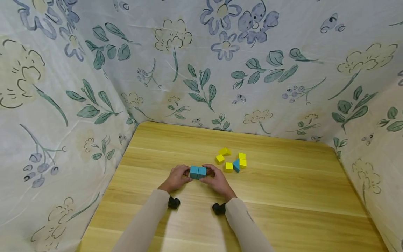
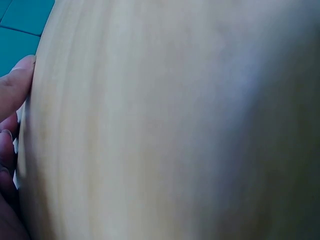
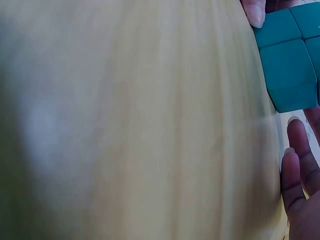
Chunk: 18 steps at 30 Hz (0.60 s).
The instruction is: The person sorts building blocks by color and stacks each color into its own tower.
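Observation:
Two blue cubes (image 1: 198,172) stand side by side, touching, between the hands in the head view. My left hand (image 1: 177,179) holds the left one between thumb and fingers. From the other side my right hand (image 1: 217,180) grips the right one, its thumb in front and fingers behind. The right wrist view shows several blue faces (image 3: 290,77) meeting at seams; whether more blocks lie under them I cannot tell. At the left edge of the left wrist view, a thumb (image 2: 17,82) touches the blue surface (image 2: 17,47).
Just right of the hands, several yellow blocks (image 1: 228,167) lie loosely grouped around a blue triangular block (image 1: 236,165). All rest on the wooden table (image 1: 283,196). Flower-printed cloth (image 1: 176,70) rises behind the table and along its sides.

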Motion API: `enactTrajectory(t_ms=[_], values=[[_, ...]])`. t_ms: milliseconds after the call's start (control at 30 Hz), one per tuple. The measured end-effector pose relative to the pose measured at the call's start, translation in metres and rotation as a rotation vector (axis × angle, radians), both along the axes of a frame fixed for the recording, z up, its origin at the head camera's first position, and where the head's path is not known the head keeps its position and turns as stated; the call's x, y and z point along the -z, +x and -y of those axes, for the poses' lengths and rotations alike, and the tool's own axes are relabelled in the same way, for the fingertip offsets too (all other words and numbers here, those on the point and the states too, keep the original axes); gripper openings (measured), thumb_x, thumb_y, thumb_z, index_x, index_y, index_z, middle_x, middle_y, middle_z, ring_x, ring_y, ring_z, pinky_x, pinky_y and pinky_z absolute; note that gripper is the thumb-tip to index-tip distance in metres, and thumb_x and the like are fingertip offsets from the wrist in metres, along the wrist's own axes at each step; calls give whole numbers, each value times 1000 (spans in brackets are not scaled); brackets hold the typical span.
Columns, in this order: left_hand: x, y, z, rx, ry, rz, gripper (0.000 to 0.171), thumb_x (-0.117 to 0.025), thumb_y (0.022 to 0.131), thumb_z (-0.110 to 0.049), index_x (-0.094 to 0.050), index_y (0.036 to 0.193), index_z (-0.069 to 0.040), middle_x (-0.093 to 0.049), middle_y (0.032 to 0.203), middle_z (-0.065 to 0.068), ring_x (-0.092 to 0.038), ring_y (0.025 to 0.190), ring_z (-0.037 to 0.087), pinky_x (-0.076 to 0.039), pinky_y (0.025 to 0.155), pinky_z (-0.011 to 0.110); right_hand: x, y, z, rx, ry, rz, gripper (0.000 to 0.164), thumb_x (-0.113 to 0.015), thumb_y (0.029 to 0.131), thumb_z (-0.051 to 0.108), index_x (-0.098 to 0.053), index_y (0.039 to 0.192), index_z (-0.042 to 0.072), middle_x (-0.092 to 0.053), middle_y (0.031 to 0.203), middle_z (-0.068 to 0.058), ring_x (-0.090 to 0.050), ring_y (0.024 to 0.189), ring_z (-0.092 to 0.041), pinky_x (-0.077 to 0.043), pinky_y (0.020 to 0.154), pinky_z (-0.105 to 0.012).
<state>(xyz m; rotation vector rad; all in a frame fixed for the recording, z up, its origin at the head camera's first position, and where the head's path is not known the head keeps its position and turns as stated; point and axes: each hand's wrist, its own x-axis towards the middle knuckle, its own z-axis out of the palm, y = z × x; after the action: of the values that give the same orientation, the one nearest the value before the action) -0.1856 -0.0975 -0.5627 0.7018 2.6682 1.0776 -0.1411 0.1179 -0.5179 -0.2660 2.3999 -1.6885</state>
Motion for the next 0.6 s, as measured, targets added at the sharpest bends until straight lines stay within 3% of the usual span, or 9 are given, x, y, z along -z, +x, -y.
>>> enactTrajectory(t_ms=[200,300,467,600], values=[[1,-1,0,3,-1,-10,30,-72,87,-19,-63,112,-4,-49,83,-5,-41,83,16,-28,78,39,-3,7,-8,32,-23,27,54,-70,88,6,-48,137,-1,-57,124,-22,-49,115,-42,-37,97,-54],[1,-1,1,8,-1,-6,30,-72,88,-19,-62,112,-4,-49,84,-4,-41,84,16,-28,79,39,4,8,-16,77,-34,11,54,-71,87,4,-48,136,-1,-55,127,-23,-48,115,-42,-35,98,-57],[0,-1,2,13,-4,-1,31,-71,88,-20,-61,112,-3,-49,85,-4,-43,86,17,-29,80,40,23,5,-36,185,3,-40,52,-72,85,3,-52,133,1,-57,124,-18,-50,110,-34,-38,94,-49],[-1,-1,2,11,-7,8,32,-71,89,-20,-61,113,-3,-50,85,-4,-43,87,18,-29,81,41,23,6,-54,266,36,-72,49,-72,85,2,-54,130,1,-58,120,-16,-51,103,-30,-42,89,-40]])
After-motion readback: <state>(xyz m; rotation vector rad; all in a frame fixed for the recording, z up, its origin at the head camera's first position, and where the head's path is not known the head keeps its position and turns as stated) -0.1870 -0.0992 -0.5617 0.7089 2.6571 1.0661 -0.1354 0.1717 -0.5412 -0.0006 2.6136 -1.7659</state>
